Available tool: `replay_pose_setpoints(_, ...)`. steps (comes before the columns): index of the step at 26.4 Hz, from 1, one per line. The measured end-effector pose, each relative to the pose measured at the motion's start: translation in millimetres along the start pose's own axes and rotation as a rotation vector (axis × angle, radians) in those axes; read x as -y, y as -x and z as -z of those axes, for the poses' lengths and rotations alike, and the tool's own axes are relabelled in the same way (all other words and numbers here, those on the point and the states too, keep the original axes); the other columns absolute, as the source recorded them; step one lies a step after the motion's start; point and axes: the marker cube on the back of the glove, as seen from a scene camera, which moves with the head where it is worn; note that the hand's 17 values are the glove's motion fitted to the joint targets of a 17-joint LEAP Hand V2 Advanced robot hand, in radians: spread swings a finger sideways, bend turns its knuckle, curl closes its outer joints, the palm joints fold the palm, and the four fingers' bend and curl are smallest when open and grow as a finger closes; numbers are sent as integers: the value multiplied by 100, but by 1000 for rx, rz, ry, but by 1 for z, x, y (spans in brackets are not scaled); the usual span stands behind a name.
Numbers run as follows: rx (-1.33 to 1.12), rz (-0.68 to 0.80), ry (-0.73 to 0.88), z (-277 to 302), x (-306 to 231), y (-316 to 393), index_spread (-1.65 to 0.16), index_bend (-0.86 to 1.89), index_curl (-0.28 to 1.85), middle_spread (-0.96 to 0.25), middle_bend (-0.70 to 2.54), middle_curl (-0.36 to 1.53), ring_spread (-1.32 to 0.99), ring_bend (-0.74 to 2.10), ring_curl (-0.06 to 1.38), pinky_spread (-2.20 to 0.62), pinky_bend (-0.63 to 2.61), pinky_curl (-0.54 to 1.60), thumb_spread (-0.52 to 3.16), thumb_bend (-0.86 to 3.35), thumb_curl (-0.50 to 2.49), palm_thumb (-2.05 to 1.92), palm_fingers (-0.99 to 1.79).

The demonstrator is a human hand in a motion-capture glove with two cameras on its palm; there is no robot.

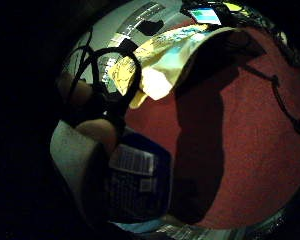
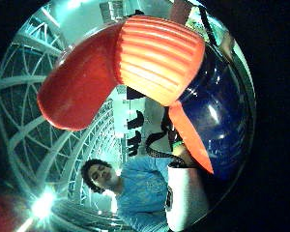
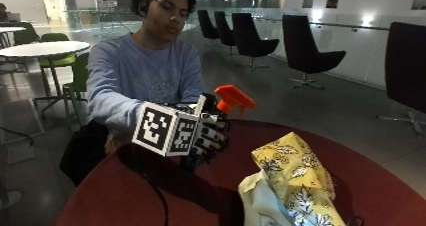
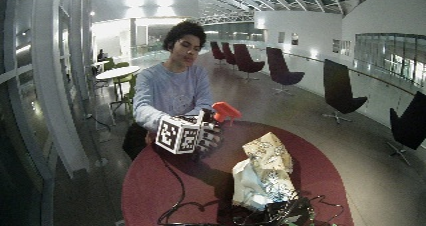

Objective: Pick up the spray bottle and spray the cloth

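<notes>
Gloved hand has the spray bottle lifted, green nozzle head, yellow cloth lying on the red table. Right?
Not quite: the nozzle head is orange-red, not green, as the outside view shows. The rest stands: the gloved right hand holds the spray bottle up, and the yellow cloth lies on the red table.

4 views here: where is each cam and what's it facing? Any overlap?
Little finger palm view: on the palm, facing the red round table and yellow floral cloth; strapped fingers show.
Thumb palm view: on the palm, against the blue spray bottle with orange trigger head; person's torso behind.
Outside view: across the table, facing the person; gloved right hand grips the bottle.
Wide outside view: same, farther back.
All share the bottle.
</notes>
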Motion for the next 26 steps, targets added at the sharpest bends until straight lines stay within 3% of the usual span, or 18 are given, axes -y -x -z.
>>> replay_pose_setpoints(10,-9,-213,105,-16,10,-2,-21,15,37,-6,28,45,-1,51,39,15,29,36,92,-3,51,84,116)
replay_pose_setpoints(26,-56,-272,130,-21,14,-3,-20,15,39,-6,28,45,0,51,39,14,29,37,93,-2,53,84,116)
